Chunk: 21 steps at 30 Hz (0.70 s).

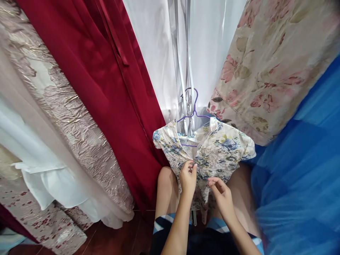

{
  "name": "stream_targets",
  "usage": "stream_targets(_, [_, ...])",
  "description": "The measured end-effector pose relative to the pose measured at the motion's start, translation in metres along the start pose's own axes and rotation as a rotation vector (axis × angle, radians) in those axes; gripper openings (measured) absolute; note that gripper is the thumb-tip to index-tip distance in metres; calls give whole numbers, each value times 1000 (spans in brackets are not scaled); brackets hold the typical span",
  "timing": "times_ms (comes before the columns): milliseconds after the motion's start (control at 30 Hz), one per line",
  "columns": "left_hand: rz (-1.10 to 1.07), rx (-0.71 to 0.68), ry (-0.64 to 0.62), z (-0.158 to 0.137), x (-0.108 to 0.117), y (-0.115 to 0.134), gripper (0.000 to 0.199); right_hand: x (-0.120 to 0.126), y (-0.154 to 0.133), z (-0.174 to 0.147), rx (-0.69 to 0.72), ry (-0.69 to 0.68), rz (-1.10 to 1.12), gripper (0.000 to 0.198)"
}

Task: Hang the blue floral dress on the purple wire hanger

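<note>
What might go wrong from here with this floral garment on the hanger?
The left hand and right hand have their fingertips at the front of the floral garment, so a hard tug might strain the cloth or slide a shoulder off the purple hanger. Pale ribbons hang right by the hanger's hook and might snag on it.

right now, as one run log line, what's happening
left hand: at neckline of top | right hand: lower, at top's front | top: on purple hanger
</note>
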<state>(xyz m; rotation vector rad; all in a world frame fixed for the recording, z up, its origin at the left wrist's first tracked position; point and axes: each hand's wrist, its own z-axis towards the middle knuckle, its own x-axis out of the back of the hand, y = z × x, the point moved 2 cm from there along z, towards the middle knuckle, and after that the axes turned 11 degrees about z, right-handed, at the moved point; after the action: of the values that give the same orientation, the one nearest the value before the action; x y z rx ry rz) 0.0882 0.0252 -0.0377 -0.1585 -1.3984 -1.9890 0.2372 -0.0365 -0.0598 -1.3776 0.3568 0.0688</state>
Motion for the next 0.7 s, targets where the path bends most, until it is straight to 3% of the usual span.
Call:
stream_targets(133, [23,-11,29,2,-6,4,21,-8,-1,-2,-41,-68,27,30])
stream_targets(467, [29,-23,-68,11,-7,0,20,2,12,-15,-144,-158,64,30])
stream_targets(700, [85,35,48,14,-16,-6,22,-1,16,-4,-168,-171,114,27])
